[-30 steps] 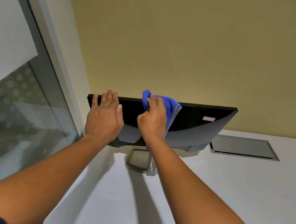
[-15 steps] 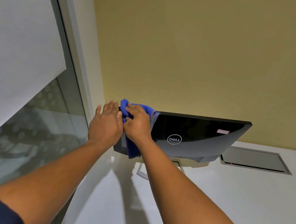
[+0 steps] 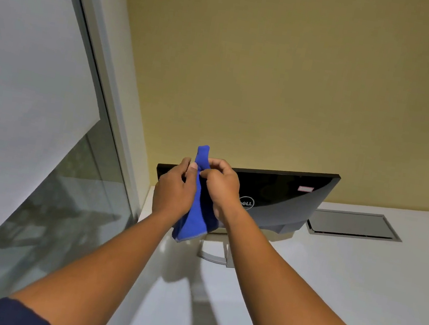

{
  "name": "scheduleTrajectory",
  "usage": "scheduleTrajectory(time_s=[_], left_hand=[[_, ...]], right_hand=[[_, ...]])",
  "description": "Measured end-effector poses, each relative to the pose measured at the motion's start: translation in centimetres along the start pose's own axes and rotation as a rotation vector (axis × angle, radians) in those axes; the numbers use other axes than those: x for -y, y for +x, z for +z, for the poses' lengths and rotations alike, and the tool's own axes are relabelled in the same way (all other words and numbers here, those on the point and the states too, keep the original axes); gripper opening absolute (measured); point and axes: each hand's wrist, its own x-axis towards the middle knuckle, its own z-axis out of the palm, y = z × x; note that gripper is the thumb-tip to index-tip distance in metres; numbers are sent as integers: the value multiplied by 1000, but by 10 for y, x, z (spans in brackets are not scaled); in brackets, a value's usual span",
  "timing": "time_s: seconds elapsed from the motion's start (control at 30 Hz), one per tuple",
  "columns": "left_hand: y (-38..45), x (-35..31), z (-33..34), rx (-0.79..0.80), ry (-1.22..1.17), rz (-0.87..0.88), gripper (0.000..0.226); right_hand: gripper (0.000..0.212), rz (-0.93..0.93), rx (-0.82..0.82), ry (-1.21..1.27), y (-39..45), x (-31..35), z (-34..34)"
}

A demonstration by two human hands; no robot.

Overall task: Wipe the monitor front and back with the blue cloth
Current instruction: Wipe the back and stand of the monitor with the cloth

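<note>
The black monitor stands on the white desk with its glossy back and round logo facing me, on a silver stand. In front of its left half I hold the blue cloth bunched and hanging between both hands. My left hand pinches the cloth's left side near the top. My right hand grips it from the right. Neither hand touches the monitor. The cloth's top end sticks up above my fingers and its lower end hangs down over the stand.
The white desk runs along a yellow wall. A grey cable hatch is set into the desk right of the monitor. A glass partition with a grey frame closes the left side.
My right hand has lifted the cloth off the monitor's top left corner. My left hand has let go of the monitor edge and taken hold of the cloth too.
</note>
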Motion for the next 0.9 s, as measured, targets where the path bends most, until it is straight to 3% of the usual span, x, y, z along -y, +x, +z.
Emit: scheduleTrajectory(time_s=[0.2,0.33,0.43,0.7,0.83,0.9], left_hand=[[-13,-28,23,210,-436,-369,49],[-31,-29,32,466,-621,-463,52],[-41,-28,46,622,-618,-443,53],[-57,-53,102,719,-406,-327,33],[-63,-66,136,765,-411,-361,26],[-66,-72,151,783,-425,-395,23]], right_hand=[[25,3,-25,-55,-21,0,-23],[30,6,6,-245,-39,-13,-53],[35,1,-15,-334,-47,-23,-77],[28,-1,-317,-270,-51,-51,-146],[29,13,-470,-308,-49,-66,-194],[35,99,-457,-307,-48,-74,-218]])
